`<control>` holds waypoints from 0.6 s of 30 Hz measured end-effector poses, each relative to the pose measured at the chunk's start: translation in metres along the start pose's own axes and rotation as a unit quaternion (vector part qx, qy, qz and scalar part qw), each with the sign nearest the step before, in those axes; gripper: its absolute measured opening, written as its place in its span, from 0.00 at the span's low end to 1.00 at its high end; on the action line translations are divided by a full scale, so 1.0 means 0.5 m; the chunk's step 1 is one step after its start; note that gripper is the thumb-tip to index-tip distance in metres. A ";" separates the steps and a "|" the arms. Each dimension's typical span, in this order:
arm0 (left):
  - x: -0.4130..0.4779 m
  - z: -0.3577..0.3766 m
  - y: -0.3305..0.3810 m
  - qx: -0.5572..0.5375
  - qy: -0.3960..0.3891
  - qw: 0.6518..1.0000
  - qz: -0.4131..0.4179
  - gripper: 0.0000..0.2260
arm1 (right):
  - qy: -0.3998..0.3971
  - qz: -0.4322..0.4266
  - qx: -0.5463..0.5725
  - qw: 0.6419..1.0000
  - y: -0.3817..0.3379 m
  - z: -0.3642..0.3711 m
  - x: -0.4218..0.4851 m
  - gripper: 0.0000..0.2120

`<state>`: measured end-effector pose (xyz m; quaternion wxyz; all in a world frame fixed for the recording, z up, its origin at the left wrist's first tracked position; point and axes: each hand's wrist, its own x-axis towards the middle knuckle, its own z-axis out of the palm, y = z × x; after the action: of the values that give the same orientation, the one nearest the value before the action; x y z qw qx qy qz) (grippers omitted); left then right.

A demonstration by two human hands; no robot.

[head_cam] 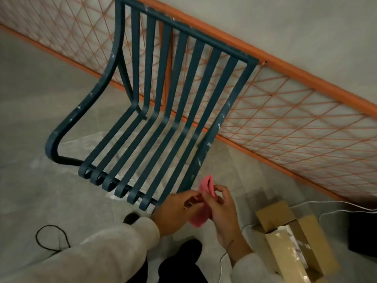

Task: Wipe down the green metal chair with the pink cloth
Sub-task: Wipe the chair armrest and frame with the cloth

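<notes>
The cloth (206, 187) is pinched between both hands, the left hand (177, 211) gripping its near side and the right hand (221, 209) curled round its far side. One end stands up above the fingers and the other hangs below them. Motion blur makes the exact finger placement hard to read. The chair (101, 86) stands just beyond the hands, its front right corner nearest the left knuckles.

The step seems to be readying the cloth. It would go best folded into a flat pad in one palm, then wiped along each slat from the backrest toward the body, minding the white specks on the frame.
</notes>
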<state>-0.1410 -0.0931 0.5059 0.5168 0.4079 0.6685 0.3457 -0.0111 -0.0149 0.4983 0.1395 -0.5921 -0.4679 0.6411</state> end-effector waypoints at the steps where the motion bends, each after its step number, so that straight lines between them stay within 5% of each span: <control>1: 0.003 -0.009 -0.017 0.011 0.031 0.999 -0.012 0.12 | 0.011 -0.012 -0.023 1.000 0.005 -0.001 0.011 0.07; 5: 0.018 -0.055 -0.102 0.036 0.090 0.991 -0.094 0.13 | 0.010 -0.060 -0.125 0.990 0.018 -0.005 0.055 0.10; 18: 0.037 -0.049 -0.199 0.016 -0.021 0.986 -0.164 0.23 | -0.002 -0.143 -0.318 0.937 0.020 0.041 0.131 0.22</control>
<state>-0.1861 -0.1198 0.4158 0.5739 0.3080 0.7210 0.2365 -0.0426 0.0188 0.4465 0.0337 -0.5310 -0.7273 0.4335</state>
